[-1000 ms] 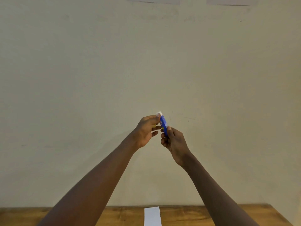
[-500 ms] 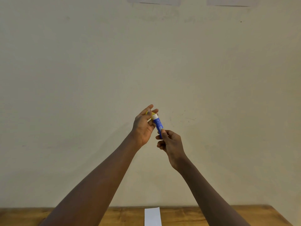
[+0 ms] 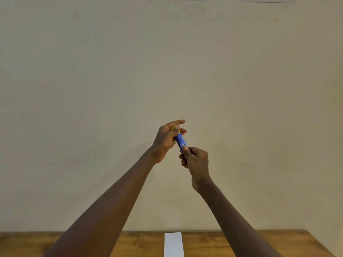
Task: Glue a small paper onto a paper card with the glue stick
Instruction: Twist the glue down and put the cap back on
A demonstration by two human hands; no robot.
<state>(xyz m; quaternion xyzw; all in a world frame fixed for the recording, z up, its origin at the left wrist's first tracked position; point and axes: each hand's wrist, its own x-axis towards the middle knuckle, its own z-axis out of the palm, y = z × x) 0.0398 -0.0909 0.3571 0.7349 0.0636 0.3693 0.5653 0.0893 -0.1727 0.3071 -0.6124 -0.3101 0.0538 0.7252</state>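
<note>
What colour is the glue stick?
The glue stick is blue with a yellow top end, seen best in the head view.

Left grip [image 3: 167, 140] and right grip [image 3: 196, 161] held raised close together, fingers curled in pinches.

Glossy blue plastic glue stick [image 3: 181, 142], matt white paper [image 3: 174, 244] (smooth), grainy wooden table [image 3: 278, 243]

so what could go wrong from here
The blue glue stick is pinched only at its ends, left hand on the yellow cap, right hand at the base; a hard twist could drop it. The white paper strip lies loose on the wooden table and may slide under glue.
</note>
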